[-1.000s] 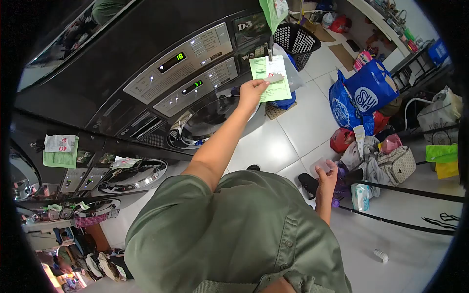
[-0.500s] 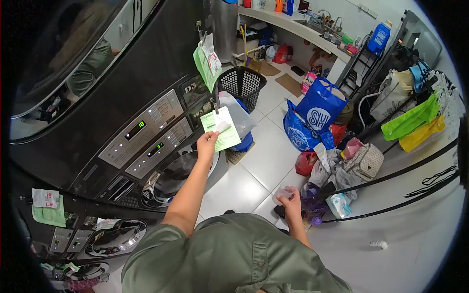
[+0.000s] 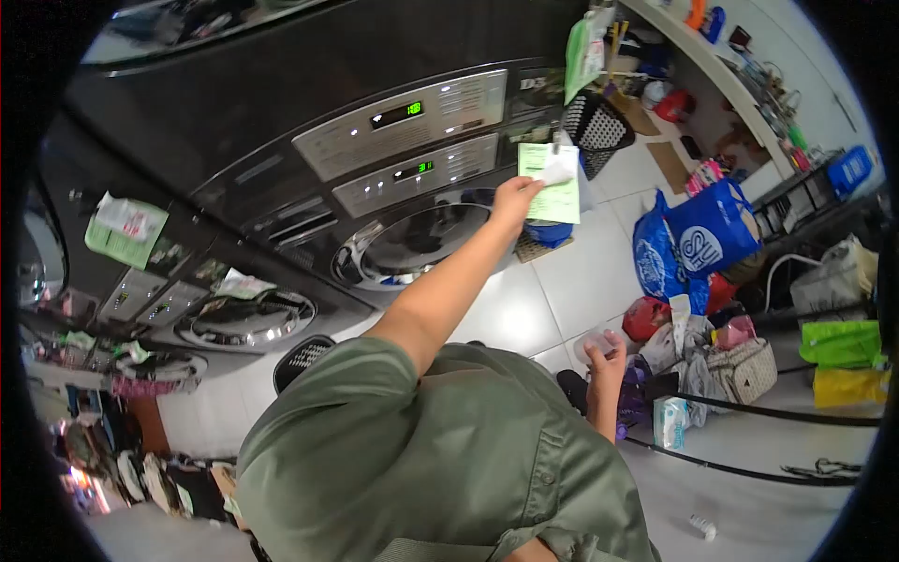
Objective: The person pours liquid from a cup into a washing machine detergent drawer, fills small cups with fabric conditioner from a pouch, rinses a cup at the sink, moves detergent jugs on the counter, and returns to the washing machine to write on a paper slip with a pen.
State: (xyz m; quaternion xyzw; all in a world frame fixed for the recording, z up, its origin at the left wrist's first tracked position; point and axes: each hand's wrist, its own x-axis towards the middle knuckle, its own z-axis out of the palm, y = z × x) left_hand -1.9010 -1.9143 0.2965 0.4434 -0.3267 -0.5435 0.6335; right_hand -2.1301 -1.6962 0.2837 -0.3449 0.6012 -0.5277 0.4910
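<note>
My left hand [image 3: 518, 199] is stretched toward the dark stacked machines and pinches the lower left of a small white paper, which lies over a light green paper slip [image 3: 562, 203]. A clip [image 3: 556, 140] at the top holds the slip beside the machine's front. Lower right, my right hand [image 3: 607, 356] is curled around a small, clear plastic cup-like thing [image 3: 590, 347]; its exact kind is hard to make out. Near the left hand are a lit control panel [image 3: 417, 169] and a round glass door [image 3: 421, 239].
A black laundry basket [image 3: 599, 131] stands behind the slip. Blue shopping bags [image 3: 716, 229] and a pile of bags, including a patterned bag [image 3: 744, 370], sit on the floor at right. More machines with a green slip [image 3: 126, 229] line the left. A counter [image 3: 721, 70] runs along the back.
My view has turned left, so the machines and slip appear further right and more of the left side shows. Both hands keep their holds.
</note>
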